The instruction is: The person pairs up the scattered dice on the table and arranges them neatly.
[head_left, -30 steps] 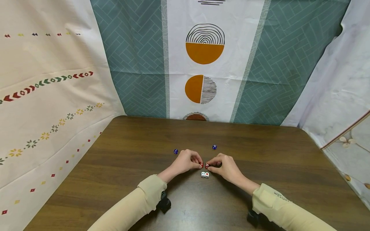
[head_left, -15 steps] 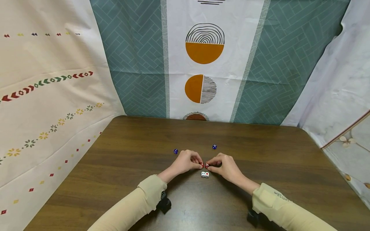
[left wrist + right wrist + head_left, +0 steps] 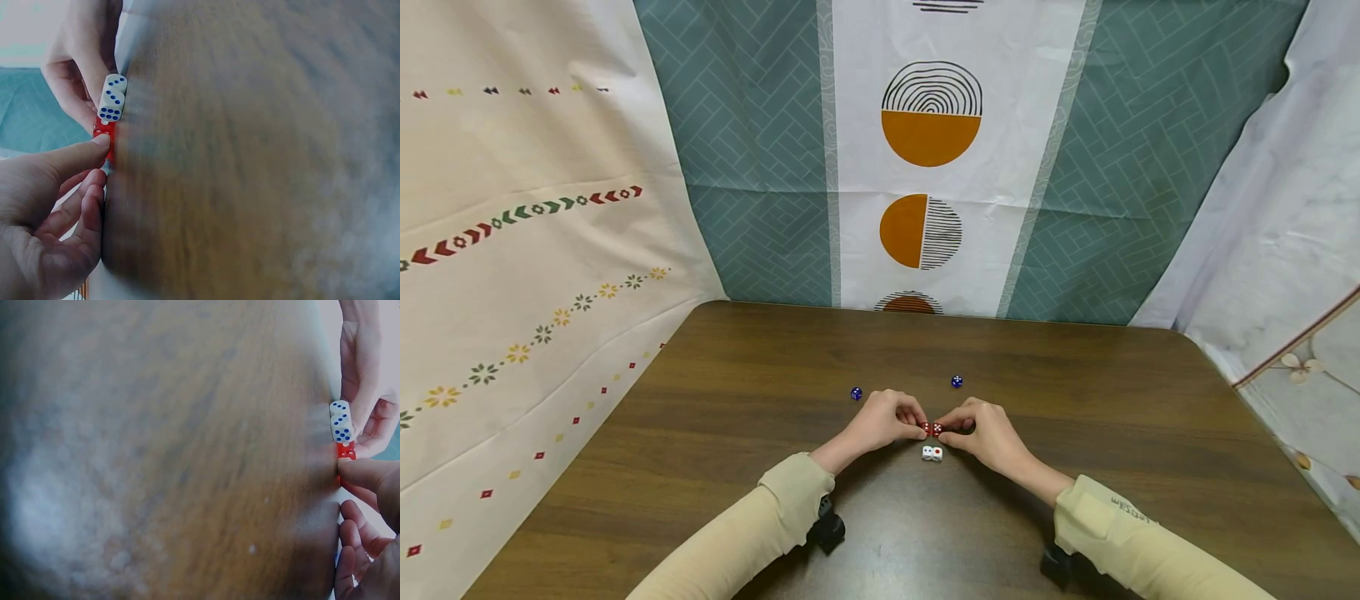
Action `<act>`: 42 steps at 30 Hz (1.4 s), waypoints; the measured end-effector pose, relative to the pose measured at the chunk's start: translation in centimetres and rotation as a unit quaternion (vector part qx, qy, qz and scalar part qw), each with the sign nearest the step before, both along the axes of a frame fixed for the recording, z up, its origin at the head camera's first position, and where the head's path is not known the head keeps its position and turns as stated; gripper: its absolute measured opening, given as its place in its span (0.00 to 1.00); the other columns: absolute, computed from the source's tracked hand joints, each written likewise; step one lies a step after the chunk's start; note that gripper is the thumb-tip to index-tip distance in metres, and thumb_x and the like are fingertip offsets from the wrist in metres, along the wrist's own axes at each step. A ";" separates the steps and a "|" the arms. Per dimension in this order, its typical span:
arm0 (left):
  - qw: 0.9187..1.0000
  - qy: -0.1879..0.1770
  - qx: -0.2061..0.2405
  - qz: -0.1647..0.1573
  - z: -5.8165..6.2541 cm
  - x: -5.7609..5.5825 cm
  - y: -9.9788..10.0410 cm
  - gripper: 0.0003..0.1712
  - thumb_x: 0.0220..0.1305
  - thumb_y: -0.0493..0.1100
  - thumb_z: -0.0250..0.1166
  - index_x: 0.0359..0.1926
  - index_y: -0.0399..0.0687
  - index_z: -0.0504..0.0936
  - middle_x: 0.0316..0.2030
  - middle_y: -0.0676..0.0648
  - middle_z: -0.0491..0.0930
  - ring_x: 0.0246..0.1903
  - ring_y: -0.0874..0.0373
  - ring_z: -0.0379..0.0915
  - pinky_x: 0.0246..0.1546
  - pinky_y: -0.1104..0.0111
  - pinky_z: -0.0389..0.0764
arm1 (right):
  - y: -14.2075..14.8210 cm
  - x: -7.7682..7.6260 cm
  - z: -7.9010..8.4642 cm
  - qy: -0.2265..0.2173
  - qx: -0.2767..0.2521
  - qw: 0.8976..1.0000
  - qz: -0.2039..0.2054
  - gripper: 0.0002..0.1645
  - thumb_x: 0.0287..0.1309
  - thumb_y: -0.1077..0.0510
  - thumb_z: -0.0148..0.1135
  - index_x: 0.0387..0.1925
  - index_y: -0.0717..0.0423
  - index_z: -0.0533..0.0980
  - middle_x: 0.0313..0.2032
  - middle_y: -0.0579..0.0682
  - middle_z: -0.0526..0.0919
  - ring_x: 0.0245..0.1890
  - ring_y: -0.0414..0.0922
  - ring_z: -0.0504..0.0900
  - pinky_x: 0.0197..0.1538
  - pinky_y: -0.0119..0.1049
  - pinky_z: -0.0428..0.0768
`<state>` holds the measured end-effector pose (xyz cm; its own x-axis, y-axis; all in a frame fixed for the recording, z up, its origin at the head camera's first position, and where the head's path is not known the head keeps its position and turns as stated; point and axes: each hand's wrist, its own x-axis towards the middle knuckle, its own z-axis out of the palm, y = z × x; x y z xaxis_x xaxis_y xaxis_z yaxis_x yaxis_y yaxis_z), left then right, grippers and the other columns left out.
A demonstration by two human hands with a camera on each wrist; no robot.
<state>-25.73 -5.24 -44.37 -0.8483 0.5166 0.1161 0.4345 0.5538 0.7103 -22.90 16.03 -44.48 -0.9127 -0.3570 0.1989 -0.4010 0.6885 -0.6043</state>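
Two red dice sit side by side near the middle of the table, just beyond a pair of white dice (image 3: 932, 454). My left hand (image 3: 883, 418) pinches the left red die (image 3: 927, 428) between thumb and fingers. The right red die (image 3: 937, 430) is pinched by my right hand (image 3: 990, 435), fingertips facing those of the left. In the left wrist view the white dice (image 3: 112, 97) stand against each other, blue pips showing, and partly cover the red ones. My right thumb hides part of a red die (image 3: 346, 450) in the right wrist view.
Two blue dice lie farther back: one blue die (image 3: 856, 393) beyond my left hand, another blue die (image 3: 957, 382) beyond my right. The brown wooden table (image 3: 760, 358) ends at a hanging patterned cloth (image 3: 760, 167).
My left hand has moved slightly right with its red die, closing the small gap to the other red die. The right hand, white dice and blue dice have stayed in place.
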 end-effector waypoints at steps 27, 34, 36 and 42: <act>1.000 0.007 -0.002 0.000 -0.1 0.1 0.1 0.05 0.53 0.38 0.76 0.31 0.47 0.87 0.26 0.51 0.82 0.25 0.66 0.71 0.28 0.76 0.72 | -0.2 0.0 0.0 -0.001 0.005 1.000 -0.001 0.08 0.51 0.56 0.75 0.36 0.45 0.88 0.28 0.41 0.80 0.30 0.37 0.74 0.34 0.27 0.72; 1.000 0.009 0.001 -0.001 -0.1 0.1 0.1 0.05 0.53 0.38 0.76 0.31 0.47 0.87 0.26 0.51 0.82 0.25 0.65 0.70 0.28 0.75 0.72 | -0.1 0.0 -0.1 0.002 0.006 1.000 0.002 0.08 0.51 0.56 0.75 0.36 0.45 0.88 0.28 0.41 0.80 0.30 0.37 0.74 0.34 0.27 0.72; 1.000 0.010 0.000 -0.001 -0.1 0.1 0.1 0.05 0.53 0.38 0.76 0.31 0.47 0.87 0.26 0.51 0.82 0.25 0.66 0.70 0.28 0.75 0.72 | -0.1 0.0 -0.1 0.002 0.006 1.000 0.003 0.08 0.51 0.56 0.75 0.36 0.46 0.88 0.28 0.41 0.80 0.30 0.37 0.74 0.34 0.27 0.72; 1.000 0.013 0.001 -0.001 -0.2 0.1 0.0 0.06 0.53 0.38 0.76 0.32 0.47 0.87 0.26 0.51 0.82 0.26 0.66 0.70 0.29 0.75 0.72 | -0.1 0.0 0.0 0.004 0.004 1.000 0.007 0.08 0.51 0.56 0.75 0.36 0.46 0.88 0.28 0.41 0.80 0.30 0.37 0.74 0.34 0.27 0.72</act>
